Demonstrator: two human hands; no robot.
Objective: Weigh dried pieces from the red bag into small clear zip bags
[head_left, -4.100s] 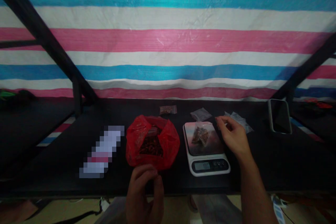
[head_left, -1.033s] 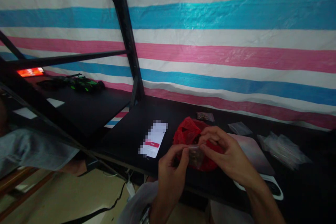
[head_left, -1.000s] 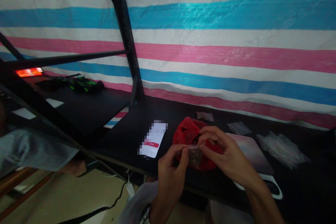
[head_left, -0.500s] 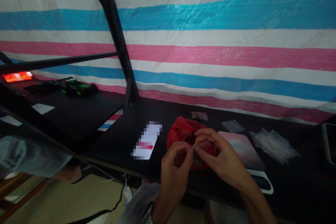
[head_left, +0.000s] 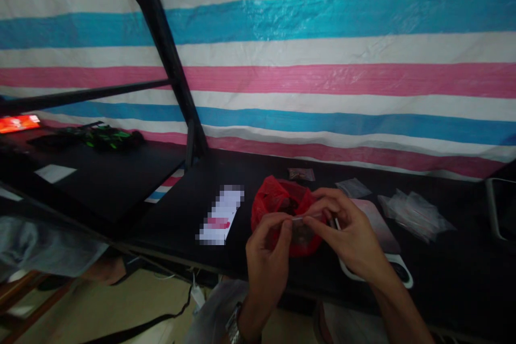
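My left hand [head_left: 266,258] and my right hand [head_left: 351,239] pinch the top edge of a small clear plastic bag [head_left: 300,230] between thumbs and fingers. The bag hangs in front of an opened red plastic bag [head_left: 271,196] on the black table. What lies inside the red bag is dark and hard to make out. Close behind my right hand is a flat pinkish plate on a white base [head_left: 373,217], which looks like a small scale. A small clear packet with brownish contents [head_left: 301,174] lies beyond the red bag.
Right of the scale lies a pile of clear plastic bags [head_left: 415,214], with a single clear bag [head_left: 353,188] nearby. A blurred white paper [head_left: 221,215] is at left. Farther left are a black frame post [head_left: 173,70], a green-black model car [head_left: 107,137] and another person's arm [head_left: 105,270].
My fingers have moved apart along the small bag's top edge, and the bag hangs more spread out. The view has shifted slightly right.
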